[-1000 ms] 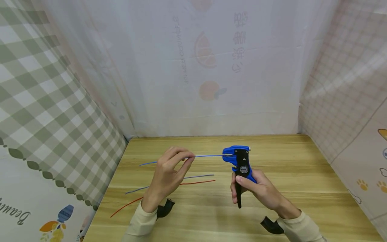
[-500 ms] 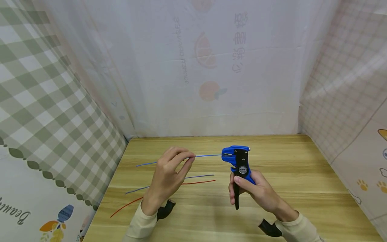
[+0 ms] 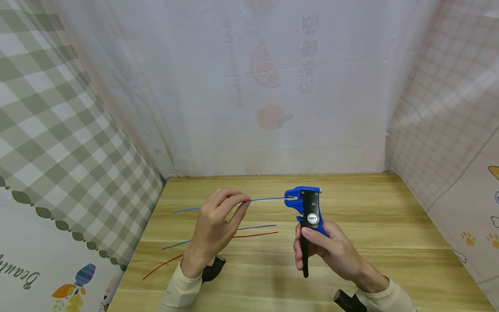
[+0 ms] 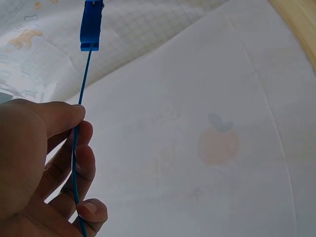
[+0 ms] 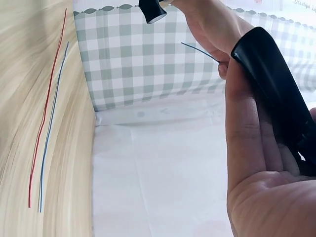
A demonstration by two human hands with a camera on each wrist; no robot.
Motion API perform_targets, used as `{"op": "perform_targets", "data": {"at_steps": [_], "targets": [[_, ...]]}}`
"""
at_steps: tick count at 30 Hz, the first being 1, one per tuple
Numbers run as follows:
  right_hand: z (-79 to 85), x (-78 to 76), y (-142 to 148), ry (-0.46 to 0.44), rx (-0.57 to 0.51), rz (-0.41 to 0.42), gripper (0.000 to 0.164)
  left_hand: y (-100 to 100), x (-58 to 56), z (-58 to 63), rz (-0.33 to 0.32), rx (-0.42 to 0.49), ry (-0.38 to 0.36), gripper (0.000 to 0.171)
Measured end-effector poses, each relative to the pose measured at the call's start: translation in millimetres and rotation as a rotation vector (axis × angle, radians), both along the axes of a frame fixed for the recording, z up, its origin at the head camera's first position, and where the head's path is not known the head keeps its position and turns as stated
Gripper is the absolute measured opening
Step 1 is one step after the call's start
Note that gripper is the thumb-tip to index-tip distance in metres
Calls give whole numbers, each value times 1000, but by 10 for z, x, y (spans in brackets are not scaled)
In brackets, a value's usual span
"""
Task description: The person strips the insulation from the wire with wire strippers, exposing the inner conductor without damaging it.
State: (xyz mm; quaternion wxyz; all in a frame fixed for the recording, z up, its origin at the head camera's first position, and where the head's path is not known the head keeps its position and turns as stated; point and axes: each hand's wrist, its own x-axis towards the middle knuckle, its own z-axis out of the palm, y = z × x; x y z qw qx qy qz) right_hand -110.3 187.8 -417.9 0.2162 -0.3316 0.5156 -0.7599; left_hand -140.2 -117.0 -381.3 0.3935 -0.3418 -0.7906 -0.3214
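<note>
In the head view my left hand [image 3: 214, 227] pinches a thin blue wire [image 3: 267, 199] between thumb and fingertips, and the wire's tail sticks out to the left. Its right end lies in the jaws of a blue and black wire stripper [image 3: 310, 203], held upright. My right hand [image 3: 335, 249] grips the stripper's handles, thumb in front. From the left wrist view, the blue wire [image 4: 84, 81] runs past the fingers up to the stripper's blue nose [image 4: 91, 24]. The right wrist view shows the black handle [image 5: 276, 79] against my fingers; the stripper's head is hidden there.
Another blue wire [image 3: 257, 227] and a red wire [image 3: 255, 235] lie side by side on the wooden table [image 3: 370, 203], partly behind the left forearm. A white printed curtain [image 3: 331, 130] hangs behind, a green checked cloth [image 3: 78, 143] at left. Black wrist mounts sit under both sleeves.
The stripper has shifted slightly left, and its jaws look wider apart, with the black handle's tip lower. The held wire's tail reaches further left; the left hand has barely moved.
</note>
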Motion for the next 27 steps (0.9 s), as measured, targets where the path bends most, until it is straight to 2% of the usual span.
{"op": "perform_targets", "data": {"at_steps": [11, 27], "targets": [[24, 16, 0, -17, -4, 6, 29, 7, 21, 40, 6, -21, 2, 14], [-22, 15, -13, 65, 46, -62, 31, 6, 43, 66, -2, -32, 8, 16]]}}
